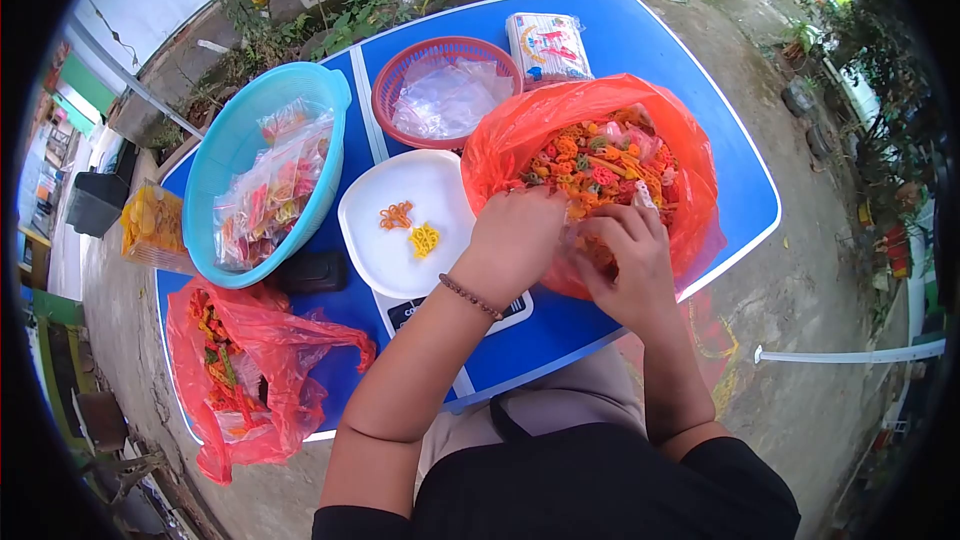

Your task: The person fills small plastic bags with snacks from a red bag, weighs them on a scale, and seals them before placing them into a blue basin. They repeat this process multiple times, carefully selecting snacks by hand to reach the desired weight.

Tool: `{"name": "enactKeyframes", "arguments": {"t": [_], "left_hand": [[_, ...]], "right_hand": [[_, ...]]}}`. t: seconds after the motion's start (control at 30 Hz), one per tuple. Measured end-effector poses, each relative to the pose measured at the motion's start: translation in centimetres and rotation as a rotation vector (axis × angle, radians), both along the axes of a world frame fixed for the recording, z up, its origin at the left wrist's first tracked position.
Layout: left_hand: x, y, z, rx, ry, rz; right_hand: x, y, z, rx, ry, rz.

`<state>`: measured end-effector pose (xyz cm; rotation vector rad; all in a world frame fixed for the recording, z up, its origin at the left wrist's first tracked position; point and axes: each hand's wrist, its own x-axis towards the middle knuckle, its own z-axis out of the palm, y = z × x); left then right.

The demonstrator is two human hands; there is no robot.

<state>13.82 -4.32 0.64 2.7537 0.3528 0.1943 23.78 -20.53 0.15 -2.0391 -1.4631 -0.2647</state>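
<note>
A big red plastic bag (690, 175) lies open on the blue table (740, 190), full of orange, yellow, red and green snack pieces (600, 165). Both my hands meet at its near rim. My left hand (515, 235), with a bead bracelet on the wrist, has its fingers curled over a small clear bag (583, 240) of pieces. My right hand (628, 260) grips the same small bag from the other side. Left of my hands a white plate (400, 185) sits on a scale and carries a few orange and yellow pieces (410, 227).
A teal basin (225, 155) holds filled clear packets. A red basket (400, 75) holds empty clear bags, with a printed pack (548, 45) beside it. A second red bag of snacks (245, 370) hangs at the table's near left, by a black object (312, 272).
</note>
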Motion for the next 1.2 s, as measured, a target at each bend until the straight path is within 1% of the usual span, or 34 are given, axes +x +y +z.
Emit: {"name": "enactKeyframes", "arguments": {"t": [0.07, 0.17, 0.3, 0.37, 0.5, 0.6, 0.7, 0.8, 0.9, 1.0, 1.1, 1.2], "left_hand": [[0.1, 0.0, 0.0, -0.027, 0.006, -0.022], [0.3, 0.0, -0.1, -0.124, -0.031, -0.063], [0.5, -0.3, -0.2, -0.247, -0.097, -0.091], [0.6, -0.5, -0.4, -0.241, -0.118, -0.097], [0.7, -0.7, -0.1, -0.256, -0.141, -0.081], [0.6, -0.8, 0.4, -0.272, -0.144, -0.071], [0.5, -0.6, 0.1, -0.264, -0.140, -0.058], [0.6, -0.6, 0.2, -0.226, -0.133, -0.042], [0.7, -0.5, 0.2, -0.162, -0.187, -0.038], [0.8, -0.2, -0.1, -0.200, -0.248, -0.025], [0.8, 0.1, 0.2, -0.230, -0.223, -0.013], [0.6, 0.2, 0.8, -0.246, -0.317, -0.011]], "right_hand": [[-0.7, -0.2, 0.2, -0.070, -0.062, 0.028], [0.5, -0.3, -0.4, -0.085, 0.000, 0.020], [2.8, -0.1, -0.7, -0.021, 0.003, -0.037], [3.6, 0.0, -0.7, 0.011, 0.001, -0.091], [4.2, -0.1, -0.8, 0.037, 0.124, -0.128], [4.1, -0.2, -0.8, 0.045, 0.120, -0.127], [4.2, -0.3, -0.8, -0.066, -0.058, -0.157], [4.6, 0.8, -0.8, -0.040, -0.074, -0.196], [5.1, 2.6, -0.6, -0.038, -0.125, -0.065], [4.5, 3.4, -1.1, -0.119, -0.177, -0.084], [4.5, 3.2, -1.3, -0.100, -0.134, -0.080], [3.7, 2.9, -0.7, 0.030, 0.181, -0.071]]}}
